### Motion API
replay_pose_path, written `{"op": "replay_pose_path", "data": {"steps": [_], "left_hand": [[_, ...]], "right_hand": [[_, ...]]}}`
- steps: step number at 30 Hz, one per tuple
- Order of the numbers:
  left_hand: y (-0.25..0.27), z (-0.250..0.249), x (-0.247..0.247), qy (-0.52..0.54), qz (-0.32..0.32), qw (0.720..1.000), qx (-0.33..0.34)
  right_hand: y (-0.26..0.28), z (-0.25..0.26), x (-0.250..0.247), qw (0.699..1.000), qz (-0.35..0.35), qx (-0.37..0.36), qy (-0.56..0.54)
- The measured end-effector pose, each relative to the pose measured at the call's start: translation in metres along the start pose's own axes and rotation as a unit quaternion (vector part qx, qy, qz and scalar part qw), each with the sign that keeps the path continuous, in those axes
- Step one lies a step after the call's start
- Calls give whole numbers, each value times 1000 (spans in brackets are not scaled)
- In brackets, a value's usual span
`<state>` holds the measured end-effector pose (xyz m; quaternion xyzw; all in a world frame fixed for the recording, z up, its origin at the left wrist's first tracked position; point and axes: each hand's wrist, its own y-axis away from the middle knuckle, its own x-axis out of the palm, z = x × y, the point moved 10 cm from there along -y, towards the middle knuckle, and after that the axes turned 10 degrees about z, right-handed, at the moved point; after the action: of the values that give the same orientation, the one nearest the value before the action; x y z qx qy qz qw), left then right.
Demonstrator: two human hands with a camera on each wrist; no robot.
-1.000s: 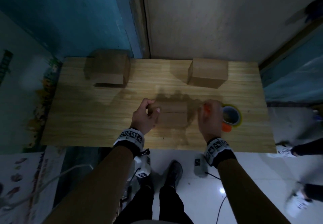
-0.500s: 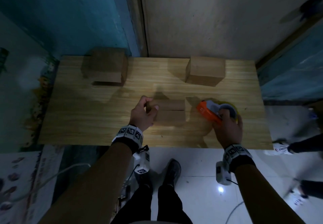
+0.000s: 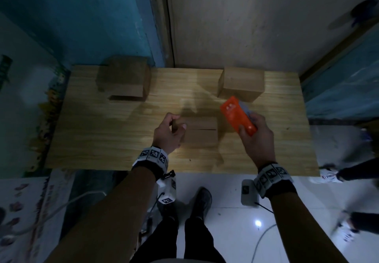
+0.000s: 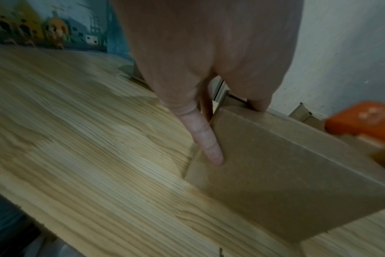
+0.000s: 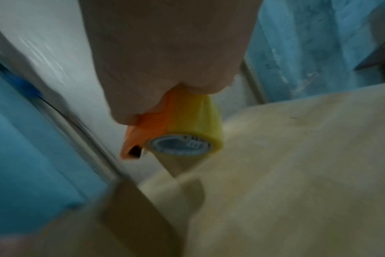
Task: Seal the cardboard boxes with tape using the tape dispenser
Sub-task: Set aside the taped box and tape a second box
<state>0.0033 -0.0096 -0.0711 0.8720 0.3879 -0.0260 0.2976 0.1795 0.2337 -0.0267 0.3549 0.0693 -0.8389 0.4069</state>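
The left hand (image 3: 167, 134) grips the left end of the near box (image 3: 200, 132) at frame centre, fingers curled over its top edge. The right hand (image 3: 256, 137) clasps the orange tape dispenser (image 3: 236, 117), raised right of the box. Hold the box firm; lay the tape along the open seam (image 3: 202, 129), pressing evenly. Two further boxes (image 3: 242, 83) stand on the table (image 3: 102, 139) toward the frame's top.

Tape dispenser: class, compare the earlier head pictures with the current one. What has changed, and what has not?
The right hand took hold of the orange tape dispenser and lifted it off the table, toward the near box. The left hand still grips that box's left end; both far boxes stayed put.
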Motion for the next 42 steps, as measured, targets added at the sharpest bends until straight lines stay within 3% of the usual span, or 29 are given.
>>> {"op": "replay_pose_path", "data": {"steps": [5,9,13,20,32,42], "left_hand": [[1,0,-2,9,-4,1000,14],[0,0,-3,0,-10,1000,5],[-3,10,-3,26,-12,999,-30],[-3,9,-2,45,8,999,-1],[14,26,5,223,50,974,3],[20,59,-4,387,-3,918,-90]], "right_hand": [[-11,83,-1,992,30,-94,-74],[-17,130,26,979,119,-148,-79],[-19,143,62,965,201,-161,-57],[-32,137,72,959,244,-140,-15],[-41,140,81,964,227,-129,54],[-36,155,95,958,206,-140,140]]}}
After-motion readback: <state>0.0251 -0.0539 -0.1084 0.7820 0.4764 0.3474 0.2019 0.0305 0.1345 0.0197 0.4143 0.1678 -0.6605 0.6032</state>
